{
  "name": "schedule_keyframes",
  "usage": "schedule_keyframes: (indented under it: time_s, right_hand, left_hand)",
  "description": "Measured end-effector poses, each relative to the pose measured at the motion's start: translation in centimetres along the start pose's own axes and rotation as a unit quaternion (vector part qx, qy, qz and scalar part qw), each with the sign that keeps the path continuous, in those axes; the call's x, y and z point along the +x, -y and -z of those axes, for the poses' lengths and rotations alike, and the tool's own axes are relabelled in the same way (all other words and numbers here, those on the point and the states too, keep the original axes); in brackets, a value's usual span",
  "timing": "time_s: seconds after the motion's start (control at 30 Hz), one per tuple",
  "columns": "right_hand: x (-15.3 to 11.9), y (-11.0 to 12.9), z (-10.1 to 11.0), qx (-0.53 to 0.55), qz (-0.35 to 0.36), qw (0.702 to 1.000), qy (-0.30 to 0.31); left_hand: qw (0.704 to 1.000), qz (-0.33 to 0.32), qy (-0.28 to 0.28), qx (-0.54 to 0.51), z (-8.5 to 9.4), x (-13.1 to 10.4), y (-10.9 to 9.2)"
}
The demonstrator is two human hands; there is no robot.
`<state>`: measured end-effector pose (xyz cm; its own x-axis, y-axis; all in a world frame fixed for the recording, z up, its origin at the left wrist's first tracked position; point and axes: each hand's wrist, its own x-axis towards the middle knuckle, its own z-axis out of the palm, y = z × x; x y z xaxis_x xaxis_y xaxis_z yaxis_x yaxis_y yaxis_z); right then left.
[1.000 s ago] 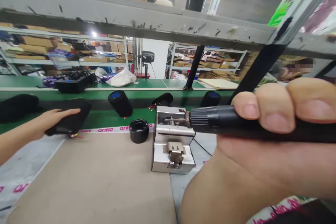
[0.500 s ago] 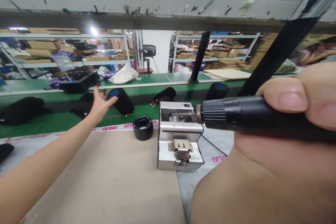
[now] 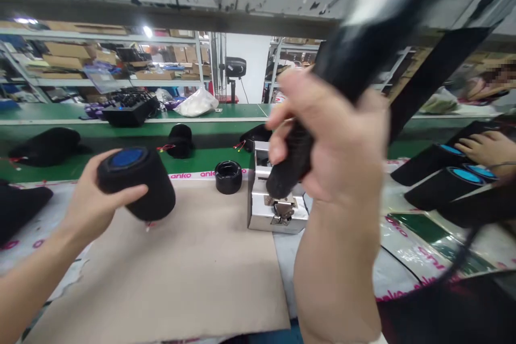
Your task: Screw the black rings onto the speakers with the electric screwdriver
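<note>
My left hand [image 3: 91, 199] is wrapped round a black, fabric-covered cylindrical speaker [image 3: 155, 191] with a blue end. It is tilted above the cardboard sheet [image 3: 193, 269], and small red and white wire ends show under it. My right hand [image 3: 338, 140] grips a black electric screwdriver [image 3: 358, 54], blurred by motion, with its thick end slanting up to the right. Behind this hand, partly hidden, stands a silver screw feeder [image 3: 258, 215]. A black ring-shaped holder [image 3: 228, 183] sits to the feeder's left, at the cardboard's far edge.
More black speaker bodies [image 3: 179, 141] with loose wires lie along the green bench [image 3: 209, 153]. At the right, a co-worker's hand [image 3: 484, 148] touches several blue-ended speakers [image 3: 439, 188]. A grey shelf beam [image 3: 242, 11] crosses overhead, and a dark post [image 3: 435, 75] slants down at right.
My left hand has taken hold of a speaker from the green bench and brought it nearer, over the cardboard. My right hand has swung the screwdriver from level to steeply slanted, away from the feeder's top.
</note>
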<state>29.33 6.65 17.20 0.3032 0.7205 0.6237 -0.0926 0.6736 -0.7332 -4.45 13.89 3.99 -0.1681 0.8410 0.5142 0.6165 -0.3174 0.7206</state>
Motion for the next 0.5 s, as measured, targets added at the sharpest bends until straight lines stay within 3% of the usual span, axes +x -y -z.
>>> schedule_keyframes:
  time_s: [0.07,0.17,0.23,0.33,0.5]
  right_hand:
    - [0.1,-1.9,-1.2,-0.074,-0.142,0.979,0.129]
    - [0.1,-5.2,-2.9,-0.249,-0.286,0.885,0.269]
    - [0.0,-7.3,-4.2,-0.337,-0.336,0.821,0.314]
    - [-0.5,-10.1,-6.0,-0.411,-0.379,0.753,0.347]
    - [-1.1,-13.8,-7.9,-0.481,-0.451,0.640,0.394]
  left_hand:
    - [0.999,0.036,-0.002,0.007,2.1,-3.4,1.6]
    - [0.999,0.044,0.004,0.012,3.6,-7.7,4.3]
    - [1.000,0.002,-0.007,-0.003,3.6,-9.6,5.7]
    - [0.995,-0.064,-0.063,-0.053,2.7,-11.2,6.1]
    - [0.986,-0.057,-0.085,-0.132,2.0,-11.9,4.9]
